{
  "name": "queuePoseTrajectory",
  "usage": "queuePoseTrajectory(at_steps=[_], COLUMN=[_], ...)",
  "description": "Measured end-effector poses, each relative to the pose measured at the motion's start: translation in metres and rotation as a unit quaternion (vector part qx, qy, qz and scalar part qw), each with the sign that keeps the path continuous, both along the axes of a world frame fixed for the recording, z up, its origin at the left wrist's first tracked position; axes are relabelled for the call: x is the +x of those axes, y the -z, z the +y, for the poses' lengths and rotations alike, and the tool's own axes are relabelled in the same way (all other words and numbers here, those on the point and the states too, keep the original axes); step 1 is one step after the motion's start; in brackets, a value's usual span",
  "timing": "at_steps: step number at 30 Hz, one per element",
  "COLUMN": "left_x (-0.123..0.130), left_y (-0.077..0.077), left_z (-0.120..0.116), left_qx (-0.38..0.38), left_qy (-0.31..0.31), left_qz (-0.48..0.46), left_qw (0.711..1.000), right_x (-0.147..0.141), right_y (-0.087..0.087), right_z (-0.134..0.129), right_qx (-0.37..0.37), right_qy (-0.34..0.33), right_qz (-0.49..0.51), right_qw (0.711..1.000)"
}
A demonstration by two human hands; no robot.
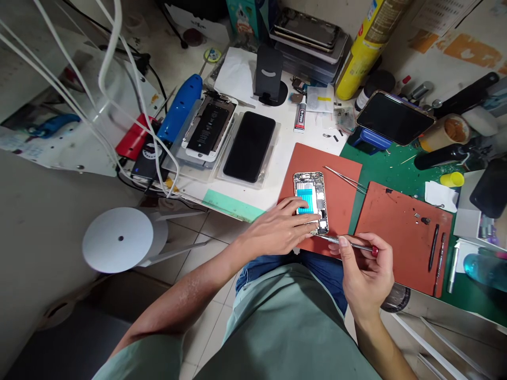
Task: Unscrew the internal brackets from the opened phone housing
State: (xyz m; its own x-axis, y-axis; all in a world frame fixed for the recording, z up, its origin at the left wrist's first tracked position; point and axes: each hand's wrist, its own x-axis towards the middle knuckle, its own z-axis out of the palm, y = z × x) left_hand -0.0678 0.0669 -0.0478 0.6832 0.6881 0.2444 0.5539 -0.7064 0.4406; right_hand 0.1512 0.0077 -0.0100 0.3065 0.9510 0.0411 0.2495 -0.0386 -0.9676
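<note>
**Left to right, your bench:**

- White round stand [118, 240], on the floor beside the bench.
- Blue-handled tool [180, 108], lying beside a phone screen assembly with a black battery [208, 126].
- Black-screened phone [249, 146] in a clear tray [273, 158].
- B-7000 glue tube [300, 115], above the first red mat [340, 177].
- Your left hand [277, 229]: open, laid flat across the opened phone housing [311, 203], which sits on that mat and shows a teal strip.
- Your right hand [366, 272]: closed around a red-capped screwdriver [348, 243], its tip at the housing's lower corner.
- Steel tweezers [344, 178], on the first mat, just beside the housing.
- Second red mat [400, 253], to the right, with two slim black-handled tools [434, 248].
- Yellow gas canister [362, 53], at the back.
</note>
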Motion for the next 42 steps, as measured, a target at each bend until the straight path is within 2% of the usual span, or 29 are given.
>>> queuePoseTrajectory(at_steps=[7,13,16,20,26,29,34,38,42], left_x=[0.001,0.0,0.0,0.0,0.0,0.0,0.0,0.001,0.001], left_y=[0.0,0.001,0.002,0.001,-0.003,-0.005,-0.009,-0.009,-0.005], left_z=[0.0,0.0,0.0,0.0,0.002,0.004,0.008,0.009,0.007], left_qx=[0.006,-0.001,0.006,0.018,0.02,0.028,0.03,0.027,0.023], left_qy=[-0.001,0.004,0.002,0.003,0.0,0.001,0.002,0.003,0.001], left_qz=[0.0,-0.003,-0.01,-0.003,0.001,-0.007,-0.009,-0.024,-0.037], left_qw=[1.0,1.0,1.0,1.0,1.0,1.0,1.0,0.999,0.999], right_x=[0.001,0.005,0.01,0.016,0.022,0.023,0.019,0.014,0.012], right_y=[0.001,-0.008,-0.014,-0.013,0.005,0.008,-0.001,-0.009,-0.009], right_z=[-0.002,-0.001,0.004,0.018,0.029,0.031,0.036,0.039,0.04], right_qx=[0.01,0.017,0.061,0.129,0.122,0.125,0.149,0.14,0.152], right_qy=[-0.024,-0.006,0.019,0.026,-0.012,-0.035,-0.058,-0.064,-0.053], right_qz=[0.002,-0.009,-0.049,-0.12,-0.213,-0.265,-0.347,-0.367,-0.39], right_qw=[1.0,1.0,0.997,0.984,0.969,0.956,0.924,0.917,0.907])
